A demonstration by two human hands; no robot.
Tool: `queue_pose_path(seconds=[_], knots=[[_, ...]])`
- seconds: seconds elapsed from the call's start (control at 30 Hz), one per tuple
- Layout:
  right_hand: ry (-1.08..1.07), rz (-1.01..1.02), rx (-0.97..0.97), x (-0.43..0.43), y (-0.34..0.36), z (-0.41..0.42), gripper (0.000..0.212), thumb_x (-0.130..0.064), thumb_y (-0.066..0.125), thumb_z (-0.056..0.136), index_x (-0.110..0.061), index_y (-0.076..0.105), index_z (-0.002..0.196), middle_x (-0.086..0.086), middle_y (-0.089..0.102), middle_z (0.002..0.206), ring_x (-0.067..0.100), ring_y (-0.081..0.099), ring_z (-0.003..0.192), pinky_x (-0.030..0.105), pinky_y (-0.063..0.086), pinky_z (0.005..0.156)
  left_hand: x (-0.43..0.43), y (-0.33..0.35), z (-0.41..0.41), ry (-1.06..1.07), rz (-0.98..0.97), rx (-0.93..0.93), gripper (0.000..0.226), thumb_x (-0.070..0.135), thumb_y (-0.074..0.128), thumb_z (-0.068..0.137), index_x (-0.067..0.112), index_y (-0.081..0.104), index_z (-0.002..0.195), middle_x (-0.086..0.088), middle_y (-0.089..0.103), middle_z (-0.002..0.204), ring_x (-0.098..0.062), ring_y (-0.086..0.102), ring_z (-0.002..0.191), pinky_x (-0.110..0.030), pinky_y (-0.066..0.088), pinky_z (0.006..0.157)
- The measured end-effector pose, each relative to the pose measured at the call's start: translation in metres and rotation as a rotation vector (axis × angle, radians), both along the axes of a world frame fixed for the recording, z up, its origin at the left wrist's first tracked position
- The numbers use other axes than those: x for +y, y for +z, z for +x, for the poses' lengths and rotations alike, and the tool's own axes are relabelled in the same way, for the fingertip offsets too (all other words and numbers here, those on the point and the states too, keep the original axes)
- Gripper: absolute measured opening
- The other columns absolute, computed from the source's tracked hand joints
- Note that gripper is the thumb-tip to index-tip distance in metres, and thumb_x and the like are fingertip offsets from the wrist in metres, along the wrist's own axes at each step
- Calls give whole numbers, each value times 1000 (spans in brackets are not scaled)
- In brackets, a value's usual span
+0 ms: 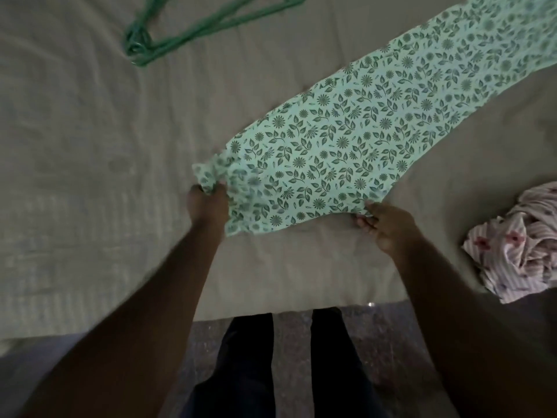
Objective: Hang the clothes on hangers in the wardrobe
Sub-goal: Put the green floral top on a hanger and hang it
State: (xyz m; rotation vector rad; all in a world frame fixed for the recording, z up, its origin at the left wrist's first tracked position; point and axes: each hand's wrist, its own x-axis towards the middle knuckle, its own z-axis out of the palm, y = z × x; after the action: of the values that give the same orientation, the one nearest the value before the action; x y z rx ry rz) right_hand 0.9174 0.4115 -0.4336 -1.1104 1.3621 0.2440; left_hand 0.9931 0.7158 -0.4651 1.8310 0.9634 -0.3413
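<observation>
Pinching the near corners of the limp, light mint-green leaf-print cloth garment (pixel 346 140) lying across the beige bed (pixel 90 146), we are gripping it with left hand (pixel 208 203) and right hand (pixel 385 227), fingers curled into the fabric.

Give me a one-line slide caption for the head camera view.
Left hand and right hand grip the near end of a floral garment on the bed; hangers lie beyond.

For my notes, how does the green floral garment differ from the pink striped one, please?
The green floral garment lies stretched out; the pink striped garment sits crumpled. The left hand and right hand grip the green floral garment; the pink striped garment is untouched. Both rest on the bed.
</observation>
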Motion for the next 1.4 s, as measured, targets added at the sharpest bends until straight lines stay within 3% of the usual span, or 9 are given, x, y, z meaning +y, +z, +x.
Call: queue_pose_path(seconds=[0.13,0.3,0.43,0.57,0.73,0.8,0.97,1.1,1.4], knots=[[142,-211,-132,14,69,-25,8,-10,61,97,-5,61,90,10,65,85,16,67,73,26,60,68,22,40,9,-108,133,-335,38,42,65,89,9,64,108,0,70,103,-11,67,91,-25,54,73],[58,78,86,79,47,-75,16,3,53,97,-8,55,85,10,64,86,23,62,72,27,58,57,74,21,-24,-231,312,-112,50,48,61,91,4,62,116,-12,68,112,-27,64,103,-31,48,81],[229,134,167,108,11,-83,16,-3,59,96,1,61,112,20,69,109,25,66,74,38,55,72,103,9,-30,-250,398,-53,47,44,60,93,3,62,115,-17,68,112,-33,63,103,-32,45,79],[304,63,78,123,20,-93,2,-7,61,96,-6,62,95,10,69,83,18,65,66,33,53,61,129,15,-18,-111,341,-177,55,57,56,88,8,67,109,-8,71,102,-20,67,92,-29,52,74],[292,250,209,146,8,-107,26,8,55,95,-11,59,76,6,66,59,13,61,44,21,46,41,169,0,-40,-276,425,38,60,58,56,89,3,66,110,-20,69,105,-34,66,98,-38,50,77],[294,264,226,146,5,-102,9,-7,56,94,-10,59,86,0,69,59,11,65,48,23,50,47,178,-3,-47,-274,426,76,63,59,56,88,3,63,115,-21,67,111,-36,64,103,-40,50,81],[396,284,249,137,9,-96,30,-22,39,105,-7,63,95,9,70,84,14,70,61,23,52,57,183,7,-50,-244,357,68,74,60,67,80,5,49,126,-16,62,118,-33,63,104,-39,52,84],[348,176,240,134,13,-77,34,-41,62,94,-8,68,97,14,75,91,29,73,81,35,56,74,158,27,-39,-587,679,-168,76,42,70,83,4,36,140,-20,43,139,-36,42,127,-46,36,105],[292,-7,137,149,-5,-89,18,-7,69,90,-7,54,79,10,67,66,19,63,54,28,48,49,6,24,-45,-1579,182,-334,47,35,69,86,9,59,123,-12,57,115,-23,54,102,-45,51,88]])
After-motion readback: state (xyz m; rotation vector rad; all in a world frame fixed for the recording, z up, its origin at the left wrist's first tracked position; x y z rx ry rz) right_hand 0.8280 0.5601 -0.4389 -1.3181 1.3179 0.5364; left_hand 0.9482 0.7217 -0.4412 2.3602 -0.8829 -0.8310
